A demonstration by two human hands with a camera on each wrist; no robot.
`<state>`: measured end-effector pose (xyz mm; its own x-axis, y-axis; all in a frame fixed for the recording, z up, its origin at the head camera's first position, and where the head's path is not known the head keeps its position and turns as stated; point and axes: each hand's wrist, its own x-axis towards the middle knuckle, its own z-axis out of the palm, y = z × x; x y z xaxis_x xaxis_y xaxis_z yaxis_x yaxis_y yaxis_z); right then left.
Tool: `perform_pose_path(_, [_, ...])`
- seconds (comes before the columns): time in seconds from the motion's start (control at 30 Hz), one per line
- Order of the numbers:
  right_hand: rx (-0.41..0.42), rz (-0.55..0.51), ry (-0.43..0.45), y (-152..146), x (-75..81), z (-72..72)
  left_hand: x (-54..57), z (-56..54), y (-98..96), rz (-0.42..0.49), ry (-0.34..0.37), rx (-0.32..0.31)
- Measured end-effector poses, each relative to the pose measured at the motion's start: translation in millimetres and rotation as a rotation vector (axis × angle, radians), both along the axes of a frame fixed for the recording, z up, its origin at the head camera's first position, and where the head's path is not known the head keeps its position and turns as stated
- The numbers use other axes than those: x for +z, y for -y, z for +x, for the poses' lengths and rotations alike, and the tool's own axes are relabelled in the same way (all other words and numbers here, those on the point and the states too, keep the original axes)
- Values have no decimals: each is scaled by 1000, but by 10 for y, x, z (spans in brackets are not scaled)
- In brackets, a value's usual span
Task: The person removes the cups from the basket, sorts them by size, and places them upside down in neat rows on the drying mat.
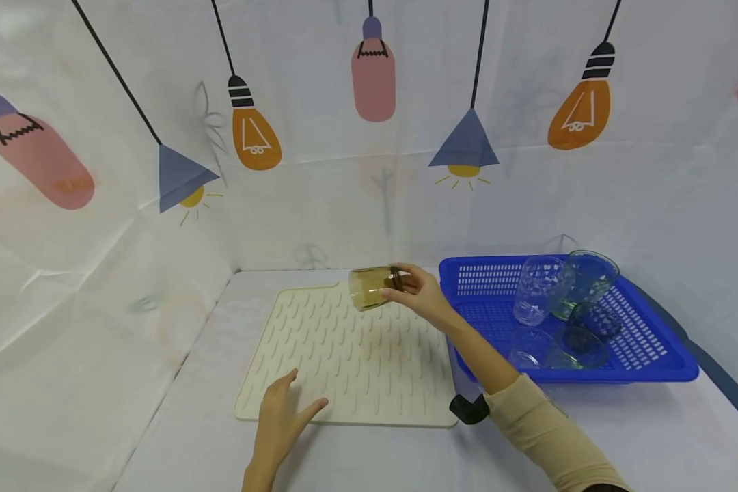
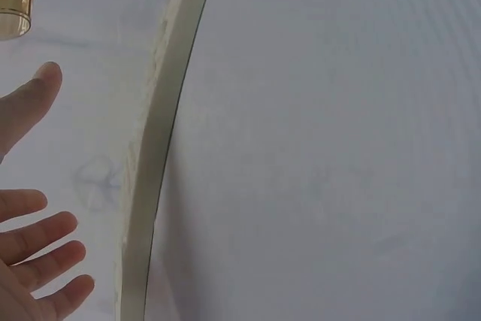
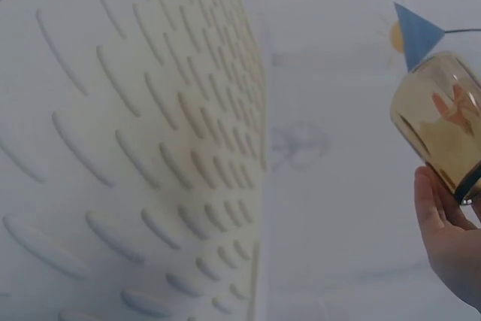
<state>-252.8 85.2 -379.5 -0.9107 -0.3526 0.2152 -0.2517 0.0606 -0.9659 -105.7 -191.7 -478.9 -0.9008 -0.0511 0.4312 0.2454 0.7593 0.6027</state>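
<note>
An amber-tinted drinking glass [image 1: 367,287] lies sideways in the air over the far part of a cream drying mat [image 1: 357,369]. My right hand [image 1: 419,295] grips it near its base, with the open rim turned left. In the right wrist view the same glass [image 3: 440,122] shows at the right edge, the fingers of the right hand [image 3: 455,242] at its base. My left hand [image 1: 283,413] hovers at the mat's near left edge, thumb and fingers spread, holding nothing. The left wrist view shows the left hand's [image 2: 37,261] fingers spread beside the mat's edge [image 2: 154,140].
A blue plastic basket [image 1: 658,374] stands on the right, with several clear and greenish glasses, among them a tall tumbler [image 1: 534,294]. A small black object [image 1: 469,410] shows by the right forearm. Behind the white table [image 1: 178,437] hangs a lamp-printed sheet [image 1: 326,205].
</note>
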Motion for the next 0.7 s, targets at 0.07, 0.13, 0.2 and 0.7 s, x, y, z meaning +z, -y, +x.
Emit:
perform_pose_path(0.07, [0, 5, 5, 55, -7, -46, -33, 31, 69, -36, -8, 24])
perform_pose_path(0.13, [-2, 10, 10, 110, -16, -91, -49, 61, 129, -68, -12, 46])
perform_pose_path(0.2, [2, 10, 14, 160, -34, -135, -64, 87, 190, -95, -7, 68])
perform_pose_path(0.7, [26, 101, -1, 522, -75, -352, -22, 203, 545, -109, 485, 162])
